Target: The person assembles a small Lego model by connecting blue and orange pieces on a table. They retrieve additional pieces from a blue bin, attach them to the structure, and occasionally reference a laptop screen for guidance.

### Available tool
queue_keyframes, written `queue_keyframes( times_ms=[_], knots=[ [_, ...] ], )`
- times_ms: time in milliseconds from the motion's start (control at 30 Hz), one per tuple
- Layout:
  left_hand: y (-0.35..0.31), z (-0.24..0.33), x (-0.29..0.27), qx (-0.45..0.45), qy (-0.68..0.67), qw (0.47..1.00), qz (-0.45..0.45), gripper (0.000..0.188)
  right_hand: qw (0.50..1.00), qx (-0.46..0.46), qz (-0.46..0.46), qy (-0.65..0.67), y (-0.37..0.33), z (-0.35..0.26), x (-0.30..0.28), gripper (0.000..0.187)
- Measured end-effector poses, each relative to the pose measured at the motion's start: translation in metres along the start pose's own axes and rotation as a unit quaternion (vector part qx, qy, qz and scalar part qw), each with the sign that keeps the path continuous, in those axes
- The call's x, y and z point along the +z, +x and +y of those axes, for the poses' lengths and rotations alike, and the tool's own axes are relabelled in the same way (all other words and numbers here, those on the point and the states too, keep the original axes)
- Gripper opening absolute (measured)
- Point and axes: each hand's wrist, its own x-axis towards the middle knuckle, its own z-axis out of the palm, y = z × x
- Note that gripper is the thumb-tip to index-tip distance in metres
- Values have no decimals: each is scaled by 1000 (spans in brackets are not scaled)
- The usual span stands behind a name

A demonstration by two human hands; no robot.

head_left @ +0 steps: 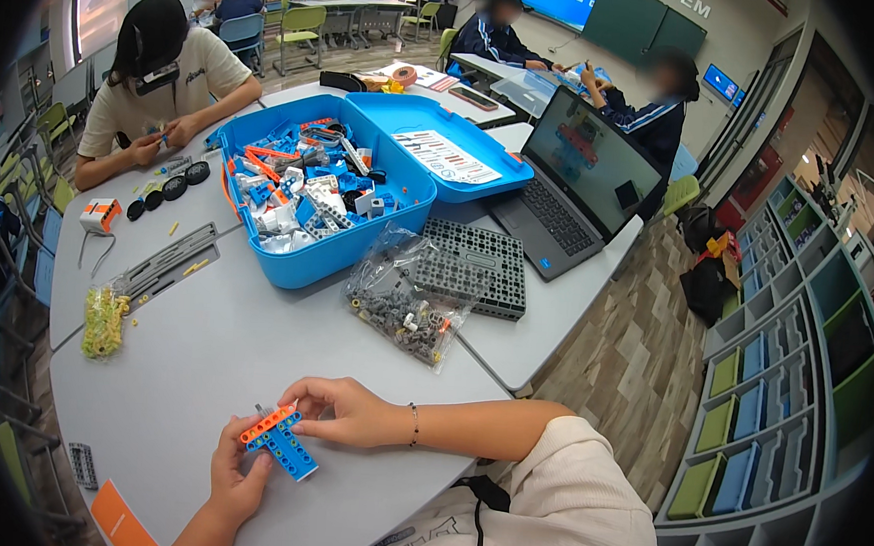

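Over the near part of the table, both hands are closed on a small assembly of building beams (292, 454), made of an orange beam joined to blue ones with yellowish pins. My left hand (234, 481) grips its left side between thumb and fingers. From the upper right, my right hand (346, 414) pinches the end of the orange beam; a grey part sticks up beside its fingertips. Beyond my hands lies a clear plastic bag of small grey pieces (394, 325). Behind it stands a blue bin (307, 265) full of blue, white and orange building parts.
A laptop (561, 216), a grey perforated plate (497, 272) and a bag of yellow pins (104, 323) are on the table. Black wheels (174, 187) lie near a co-worker (168, 86) at far left. An orange booklet (123, 524) sits at the near left.
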Motion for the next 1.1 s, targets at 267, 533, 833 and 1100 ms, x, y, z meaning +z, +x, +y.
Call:
queue_keyframes(
  times_ms=[267, 533, 833, 1100],
  knots=[
    [6, 6, -5, 108, 170, 979, 26, 30, 999, -6, -22, -49, 0, 0, -1, 30],
    [7, 8, -4, 99, 199, 974, 37, 31, 999, 6, -26, -33, 1, 1, -3, 32],
    [5, 6, -3, 114, 201, 972, 48, 30, 999, 20, -26, -36, 1, -2, -4, 32],
    [6, 7, -5, 91, 175, 980, 34, 32, 995, 50, -35, -83, -1, -10, -7, 34]
  ],
)
